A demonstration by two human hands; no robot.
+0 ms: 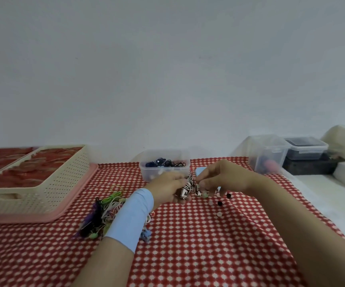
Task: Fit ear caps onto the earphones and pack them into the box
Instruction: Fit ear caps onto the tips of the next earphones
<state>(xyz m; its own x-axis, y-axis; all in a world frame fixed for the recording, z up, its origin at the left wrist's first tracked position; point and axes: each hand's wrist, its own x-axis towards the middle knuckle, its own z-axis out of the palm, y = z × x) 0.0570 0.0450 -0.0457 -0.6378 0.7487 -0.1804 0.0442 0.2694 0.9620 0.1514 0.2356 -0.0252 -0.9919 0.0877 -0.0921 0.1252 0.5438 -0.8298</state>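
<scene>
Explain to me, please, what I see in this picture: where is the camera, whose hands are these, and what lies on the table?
There is no machine here: a person works with bare hands, and the one camera sits on the person's head, looking forward and down. The left hand, with a light blue sleeve on its wrist, holds a zebra-striped earphone set. The right hand meets the same set; whether it pinches the set or a cap is too small to tell. On the red checked cloth lie loose ear caps, a pile of coloured earphones, a clear tub of dark items, and a cream basket on a pink tray.
</scene>
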